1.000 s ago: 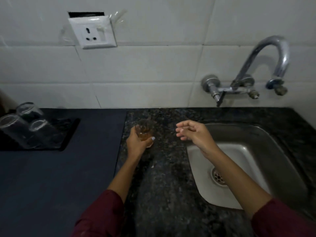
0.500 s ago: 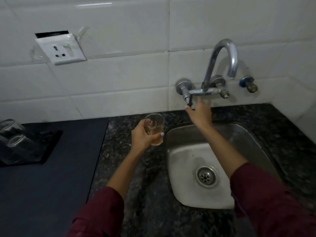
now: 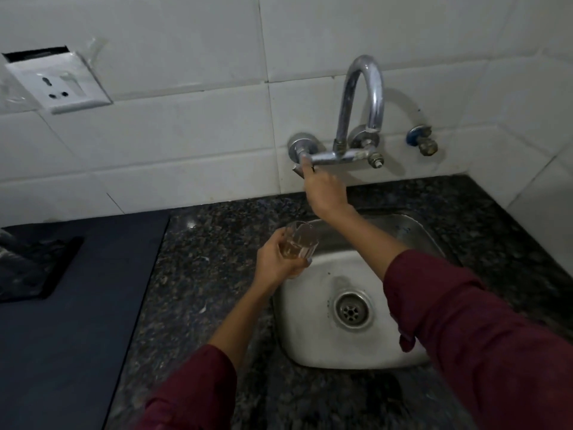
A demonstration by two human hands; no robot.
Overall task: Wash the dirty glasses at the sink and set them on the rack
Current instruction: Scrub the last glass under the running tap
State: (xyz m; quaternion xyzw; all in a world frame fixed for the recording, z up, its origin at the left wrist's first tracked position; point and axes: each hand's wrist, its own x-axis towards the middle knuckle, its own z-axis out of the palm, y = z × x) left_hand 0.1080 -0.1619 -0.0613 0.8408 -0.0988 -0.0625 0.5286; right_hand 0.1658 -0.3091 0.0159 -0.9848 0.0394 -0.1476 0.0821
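Observation:
My left hand (image 3: pixel 276 259) grips a small clear glass (image 3: pixel 300 243) with amber liquid in its bottom, upright, at the left rim of the steel sink (image 3: pixel 310 346). My right hand (image 3: pixel 322 187) reaches up to the wall tap (image 3: pixel 362 107) and its fingers hold the left tap handle (image 3: pixel 302 161) under the left valve. No water runs from the spout. At the far left edge a dark rack tray (image 3: pixel 46 268) holds clear glasses (image 3: pixel 9 252), mostly cut off by the frame.
The drain (image 3: pixel 352 310) sits in the sink's middle. Speckled dark granite counter (image 3: pixel 201 274) surrounds the sink; a dark blue surface (image 3: pixel 77 336) lies to its left. A white wall socket (image 3: pixel 59 85) hangs upper left. A separate small valve (image 3: pixel 423 141) sticks out right of the tap.
My left hand lifted the glass from the counter and carried it right to the sink's rim. My right hand rose from above the counter to the tap handle. The view shifted right.

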